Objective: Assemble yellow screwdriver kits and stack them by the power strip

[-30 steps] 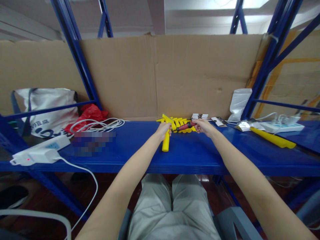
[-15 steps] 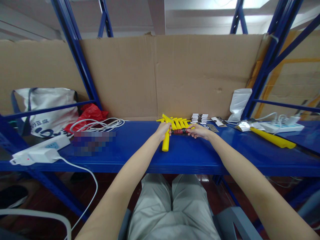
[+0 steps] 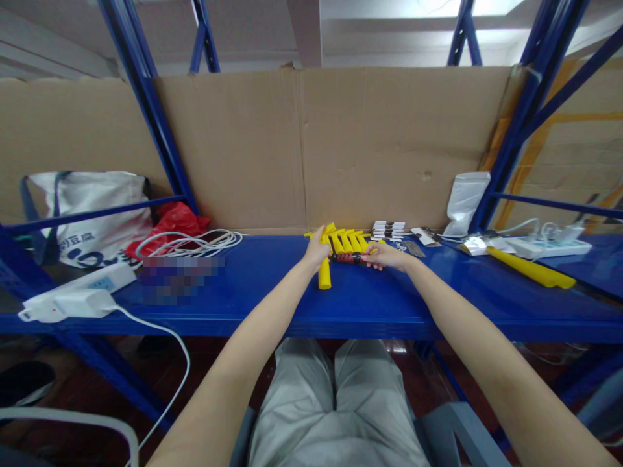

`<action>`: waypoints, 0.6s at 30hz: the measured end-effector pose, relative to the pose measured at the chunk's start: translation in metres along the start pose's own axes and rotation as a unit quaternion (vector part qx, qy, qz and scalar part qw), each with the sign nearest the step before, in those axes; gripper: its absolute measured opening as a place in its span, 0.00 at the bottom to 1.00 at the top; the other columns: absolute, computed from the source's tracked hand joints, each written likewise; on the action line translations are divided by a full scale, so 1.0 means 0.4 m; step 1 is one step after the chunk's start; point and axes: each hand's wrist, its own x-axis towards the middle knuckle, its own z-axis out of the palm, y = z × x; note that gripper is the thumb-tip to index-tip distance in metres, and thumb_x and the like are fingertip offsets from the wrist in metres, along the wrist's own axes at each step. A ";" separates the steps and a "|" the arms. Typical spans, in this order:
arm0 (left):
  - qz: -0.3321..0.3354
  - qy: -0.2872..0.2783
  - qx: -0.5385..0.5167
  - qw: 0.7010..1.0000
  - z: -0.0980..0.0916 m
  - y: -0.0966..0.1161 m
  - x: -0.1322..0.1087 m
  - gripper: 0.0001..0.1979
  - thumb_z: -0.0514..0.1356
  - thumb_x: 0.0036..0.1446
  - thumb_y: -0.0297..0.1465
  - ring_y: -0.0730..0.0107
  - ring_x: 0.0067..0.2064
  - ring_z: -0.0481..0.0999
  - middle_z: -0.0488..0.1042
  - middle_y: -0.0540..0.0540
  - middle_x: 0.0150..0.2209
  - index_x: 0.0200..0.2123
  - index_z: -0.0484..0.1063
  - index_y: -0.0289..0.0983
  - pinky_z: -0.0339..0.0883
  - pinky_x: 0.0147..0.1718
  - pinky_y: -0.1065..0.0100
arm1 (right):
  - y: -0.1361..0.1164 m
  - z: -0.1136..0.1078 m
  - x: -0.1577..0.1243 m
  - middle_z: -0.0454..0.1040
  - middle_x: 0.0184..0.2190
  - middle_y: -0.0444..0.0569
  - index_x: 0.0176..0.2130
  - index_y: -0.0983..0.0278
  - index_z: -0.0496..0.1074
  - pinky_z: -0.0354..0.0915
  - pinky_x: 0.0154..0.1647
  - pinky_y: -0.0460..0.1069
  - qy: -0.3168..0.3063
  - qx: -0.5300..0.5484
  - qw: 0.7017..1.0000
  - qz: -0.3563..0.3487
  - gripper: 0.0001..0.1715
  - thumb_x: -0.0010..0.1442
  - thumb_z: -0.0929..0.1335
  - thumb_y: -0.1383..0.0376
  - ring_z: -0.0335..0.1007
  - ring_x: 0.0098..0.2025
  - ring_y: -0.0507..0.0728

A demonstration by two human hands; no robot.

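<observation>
My left grip [image 3: 315,251] was closed around a yellow piece [image 3: 324,279], whose cylindrical end projected from that grip toward my body, its long axis running near to far. My right grip [image 3: 388,255] was pinched shut at the right end of a red tool [image 3: 347,258]. The tool extended leftward from the right grip into the gap between both grips, its long axis crosswise, roughly square to the yellow piece. At this scale, I could not tell whether its left end entered the piece or merely abutted it. Directly beyond the tool, yellow parts [image 3: 353,241] lay in a row on the table [image 3: 272,285].
</observation>
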 end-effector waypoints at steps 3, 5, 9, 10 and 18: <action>0.032 -0.030 0.078 0.996 -0.001 -0.006 -0.004 0.28 0.56 0.51 0.17 0.79 0.17 0.61 0.72 0.50 0.25 0.55 0.70 0.39 0.56 0.18 0.77 | 0.000 -0.005 0.000 0.72 0.17 0.42 0.28 0.63 0.65 0.57 0.12 0.40 -0.021 -0.013 1.000 -0.010 0.21 0.41 0.78 0.62 0.61 0.15 0.46; 0.050 -0.056 0.123 0.990 -0.001 -0.008 -0.007 0.26 0.56 0.51 0.17 0.78 0.17 0.61 0.69 0.52 0.20 0.53 0.72 0.38 0.57 0.19 0.75 | 0.002 -0.008 0.001 0.72 0.16 0.42 0.28 0.63 0.66 0.56 0.12 0.40 -0.028 -0.016 0.999 -0.014 0.21 0.40 0.78 0.62 0.61 0.15 0.46; 0.055 -0.076 0.142 0.985 -0.001 -0.007 -0.008 0.26 0.58 0.48 0.15 0.73 0.22 0.67 0.71 0.51 0.22 0.49 0.76 0.39 0.64 0.27 0.72 | 0.004 -0.009 0.004 0.72 0.16 0.41 0.28 0.63 0.66 0.56 0.11 0.39 -0.017 -0.028 0.999 -0.012 0.20 0.40 0.78 0.62 0.61 0.14 0.46; 0.056 -0.074 0.135 0.986 -0.001 -0.006 -0.007 0.25 0.58 0.47 0.15 0.71 0.25 0.70 0.73 0.50 0.24 0.47 0.77 0.39 0.66 0.30 0.72 | 0.003 -0.008 0.004 0.72 0.16 0.41 0.27 0.63 0.66 0.55 0.11 0.39 -0.012 -0.034 0.999 -0.012 0.19 0.41 0.78 0.63 0.61 0.14 0.46; 0.100 -0.082 0.186 0.974 -0.008 -0.017 0.003 0.21 0.61 0.46 0.17 0.62 0.45 0.75 0.78 0.44 0.38 0.43 0.78 0.40 0.68 0.45 0.66 | 0.008 -0.025 0.018 0.70 0.14 0.42 0.22 0.64 0.70 0.54 0.10 0.41 0.016 -0.074 0.997 -0.019 0.10 0.46 0.74 0.66 0.60 0.13 0.48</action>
